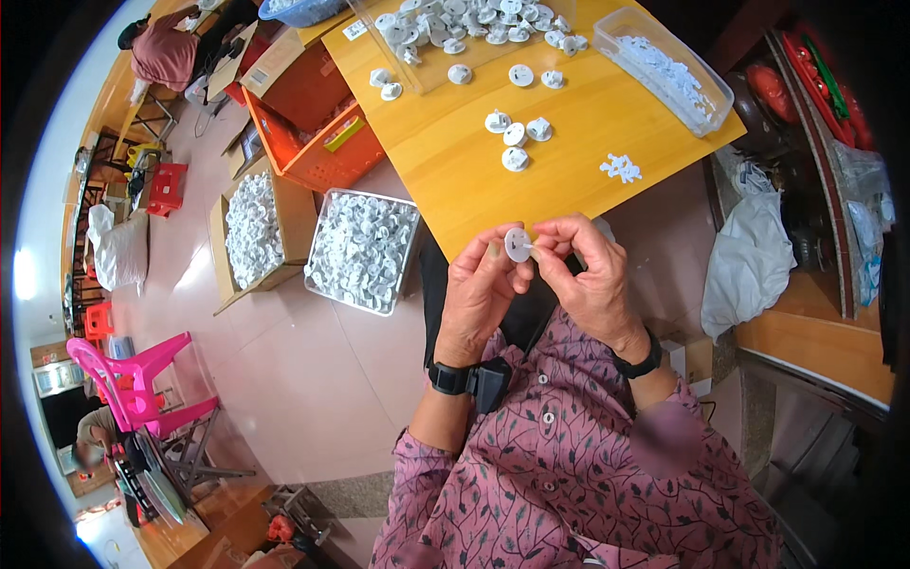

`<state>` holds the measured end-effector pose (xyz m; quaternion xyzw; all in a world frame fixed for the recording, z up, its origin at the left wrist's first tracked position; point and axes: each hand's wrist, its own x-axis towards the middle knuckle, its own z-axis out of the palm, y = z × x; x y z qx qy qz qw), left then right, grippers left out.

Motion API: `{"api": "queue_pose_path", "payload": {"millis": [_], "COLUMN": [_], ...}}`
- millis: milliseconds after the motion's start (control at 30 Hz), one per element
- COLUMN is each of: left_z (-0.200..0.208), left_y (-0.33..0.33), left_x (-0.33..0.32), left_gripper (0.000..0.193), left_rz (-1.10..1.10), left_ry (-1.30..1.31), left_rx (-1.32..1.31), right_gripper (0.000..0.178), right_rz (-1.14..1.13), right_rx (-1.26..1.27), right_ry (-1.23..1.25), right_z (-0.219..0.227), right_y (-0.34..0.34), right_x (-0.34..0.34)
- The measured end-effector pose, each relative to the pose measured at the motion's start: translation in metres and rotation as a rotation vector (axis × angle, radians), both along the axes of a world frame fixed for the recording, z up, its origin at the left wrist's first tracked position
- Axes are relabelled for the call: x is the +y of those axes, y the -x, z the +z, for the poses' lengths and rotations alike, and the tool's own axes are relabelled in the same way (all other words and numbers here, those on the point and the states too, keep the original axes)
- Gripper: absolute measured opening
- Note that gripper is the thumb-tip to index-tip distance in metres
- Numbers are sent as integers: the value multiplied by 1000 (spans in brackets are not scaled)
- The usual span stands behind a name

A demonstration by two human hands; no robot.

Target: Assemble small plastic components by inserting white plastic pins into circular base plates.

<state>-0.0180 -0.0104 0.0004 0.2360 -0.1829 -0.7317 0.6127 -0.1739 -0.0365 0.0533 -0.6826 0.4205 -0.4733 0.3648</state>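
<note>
In front of my body, at the near edge of the yellow table (445,171), my left hand (476,294) grips a round white plastic disc piece (517,245) between thumb and fingers. My right hand (592,280) is closed in a pinch on a small white plastic clip (531,246), held against the disc's face. Whether the clip sits in the disc's slot I cannot tell. Beyond my hands stands a small group of similar disc pieces (515,135). A little pile of small white clips (621,169) lies to their right.
A clear bin (431,71) spills disc pieces at the table's far side. A clear tub (711,119) holds small clips. On the floor at left are a filled plastic tub (365,251), a cardboard box (299,213) and an orange crate (346,161). Shelving stands at right.
</note>
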Motion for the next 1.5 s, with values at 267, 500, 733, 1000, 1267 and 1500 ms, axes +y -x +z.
{"api": "queue_pose_path", "payload": {"millis": [267, 500, 733, 1000, 1267, 1500], "left_z": [2, 3, 8, 6, 3, 8], "left_y": [2, -1, -2, -8, -6, -24], "left_x": [1, 4, 7, 8, 8, 6], "left_gripper": [32, 29, 28, 36, 36, 37], "left_rz": [-17, 1, 26, 27, 38, 129], "left_ry": [7, 20, 31, -20, -48, -26], "left_rx": [-90, -265, -480, -427, -211, -199], "right_gripper": [22, 24, 25, 23, 8, 6], "right_rz": [46, 82, 124, 143, 122, 78], "right_rx": [73, 241, 371, 131, 87, 97], "right_ry": [61, 249, 261, 17, -81, -202], "right_z": [4, 9, 13, -2, -6, -21], "right_y": [3, 6, 6, 5, 2, 11], "right_x": [1, -4, -6, -3, 2, 2]}}
